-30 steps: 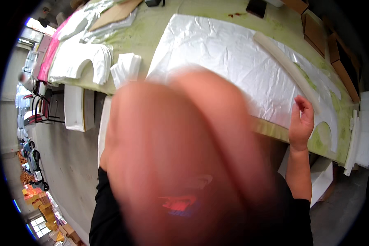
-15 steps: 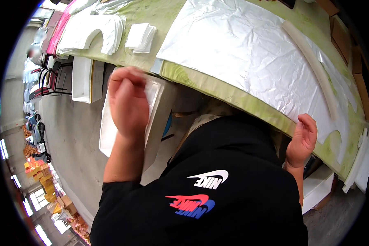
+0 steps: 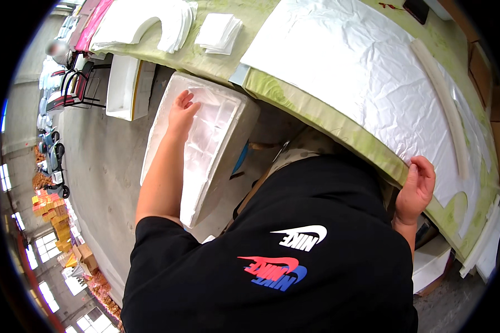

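My left hand (image 3: 183, 112) reaches over a white foam box (image 3: 223, 158) beside the table. Its fingers are loosely bent and apart, with nothing seen in them. Inside the box lie pale, shiny folded pieces (image 3: 214, 119), perhaps plastic or thin sheet; the hand is over them, and I cannot tell whether it touches any. At the table's near edge on the right, my right hand (image 3: 416, 188) is half curled with a gap between thumb and fingers, and it holds nothing visible. Just beyond it a crinkled white sheet (image 3: 339, 66) covers much of the green-patterned tabletop (image 3: 275, 89).
A long, curved off-white strip (image 3: 441, 100) lies on the sheet. Farther left on the table are a stack of arched white pieces (image 3: 175, 28) and a small white folded stack (image 3: 219, 34). Another white box (image 3: 122, 83) stands under the table. Cardboard boxes (image 3: 478, 69) line the right.
My left hand has moved from near the table edge to over the foam box, its arm stretching out. My right hand stays by the table edge. The view has shifted slightly.
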Tool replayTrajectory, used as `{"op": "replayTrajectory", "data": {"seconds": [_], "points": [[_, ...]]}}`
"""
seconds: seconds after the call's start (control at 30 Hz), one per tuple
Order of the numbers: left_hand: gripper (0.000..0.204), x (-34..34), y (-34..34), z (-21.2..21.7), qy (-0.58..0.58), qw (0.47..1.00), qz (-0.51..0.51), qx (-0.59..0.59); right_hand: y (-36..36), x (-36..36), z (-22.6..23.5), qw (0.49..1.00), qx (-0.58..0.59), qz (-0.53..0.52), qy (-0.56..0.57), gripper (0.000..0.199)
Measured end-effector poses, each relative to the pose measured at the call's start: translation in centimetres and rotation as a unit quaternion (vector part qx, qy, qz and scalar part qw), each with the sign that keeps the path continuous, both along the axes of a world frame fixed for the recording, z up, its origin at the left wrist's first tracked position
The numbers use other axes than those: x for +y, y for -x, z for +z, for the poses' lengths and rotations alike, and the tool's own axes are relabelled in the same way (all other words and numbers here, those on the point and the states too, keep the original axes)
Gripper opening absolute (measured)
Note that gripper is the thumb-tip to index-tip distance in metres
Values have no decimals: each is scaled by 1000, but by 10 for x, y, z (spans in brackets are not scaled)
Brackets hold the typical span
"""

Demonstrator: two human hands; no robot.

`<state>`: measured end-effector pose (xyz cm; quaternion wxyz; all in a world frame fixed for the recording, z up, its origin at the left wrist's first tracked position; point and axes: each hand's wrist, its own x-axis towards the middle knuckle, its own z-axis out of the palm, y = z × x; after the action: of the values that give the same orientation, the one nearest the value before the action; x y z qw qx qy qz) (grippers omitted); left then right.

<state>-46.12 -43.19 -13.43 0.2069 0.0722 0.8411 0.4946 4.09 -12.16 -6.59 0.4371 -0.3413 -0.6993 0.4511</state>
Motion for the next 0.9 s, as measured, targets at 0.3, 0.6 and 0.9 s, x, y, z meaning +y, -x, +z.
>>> {"op": "replayTrajectory", "data": {"seconds": [0.3,0.6,0.9], "points": [[52,25,-4,1,75,996,-38,2,5,-2,-3,999,-34,11,-29,19],[37,-93,0,87,150,984,-81,-49,-10,6,-14,998,-56,20,-28,21],[37,-180,-26,42,531,841,-97,36,-13,10,-15,995,-73,51,-46,24]]}}
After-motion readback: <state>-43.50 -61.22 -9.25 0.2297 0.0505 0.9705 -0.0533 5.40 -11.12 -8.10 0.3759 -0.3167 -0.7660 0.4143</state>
